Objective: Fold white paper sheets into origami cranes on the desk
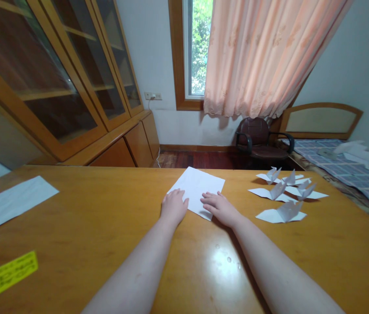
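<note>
A white square sheet of paper lies flat on the wooden table, turned corner-on to me. My left hand rests palm down on its near left edge, fingers stretched flat. My right hand lies on the sheet's near right corner, fingers extended and pressing the paper down. Neither hand grips anything.
Several folded white paper cranes sit on the table to the right. A long white sheet and a yellow printed strip lie at the left. A glass-door cabinet, a dark armchair and a bed stand beyond.
</note>
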`<state>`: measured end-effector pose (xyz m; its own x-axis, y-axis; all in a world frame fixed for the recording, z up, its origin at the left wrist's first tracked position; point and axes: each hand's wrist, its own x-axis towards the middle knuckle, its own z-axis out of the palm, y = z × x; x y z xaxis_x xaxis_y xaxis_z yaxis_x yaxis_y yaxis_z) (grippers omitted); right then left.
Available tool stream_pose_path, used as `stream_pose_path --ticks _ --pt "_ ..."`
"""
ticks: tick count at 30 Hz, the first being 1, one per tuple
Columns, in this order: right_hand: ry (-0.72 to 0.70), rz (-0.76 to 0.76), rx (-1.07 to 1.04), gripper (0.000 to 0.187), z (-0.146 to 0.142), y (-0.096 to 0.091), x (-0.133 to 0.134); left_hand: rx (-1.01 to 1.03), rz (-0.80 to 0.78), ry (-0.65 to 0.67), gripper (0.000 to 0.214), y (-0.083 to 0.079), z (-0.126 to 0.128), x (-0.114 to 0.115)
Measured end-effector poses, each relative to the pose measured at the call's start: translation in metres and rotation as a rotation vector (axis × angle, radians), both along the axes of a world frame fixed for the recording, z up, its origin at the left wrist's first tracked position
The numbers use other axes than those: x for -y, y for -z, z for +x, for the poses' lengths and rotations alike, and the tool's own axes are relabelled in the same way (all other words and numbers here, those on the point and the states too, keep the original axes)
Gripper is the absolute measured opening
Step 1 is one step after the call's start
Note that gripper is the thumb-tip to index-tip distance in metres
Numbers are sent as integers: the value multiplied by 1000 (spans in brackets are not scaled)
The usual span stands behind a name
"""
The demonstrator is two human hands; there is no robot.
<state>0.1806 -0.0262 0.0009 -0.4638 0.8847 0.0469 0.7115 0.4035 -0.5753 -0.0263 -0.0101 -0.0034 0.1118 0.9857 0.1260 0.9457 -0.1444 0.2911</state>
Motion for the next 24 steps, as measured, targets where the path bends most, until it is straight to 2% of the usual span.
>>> stream_pose_path --ticks 2,5,12,16,24 --pt "27 19 4 36 -1 4 -2 -38 0 -212 43 0 -3 -1" --pt "37 56 4 36 -1 7 -3 -56 14 -306 53 -2 -6 -2" --pt "91 118 -55 20 -2 -1 -1 -125 -1 -353 55 -6 -7 0" --pt "112 146 -37 21 -4 -3 1 -137 -2 -334 57 -7 -7 0" --pt "95 179 -26 20 -3 -2 0 -144 -79 -282 43 -10 -5 1"
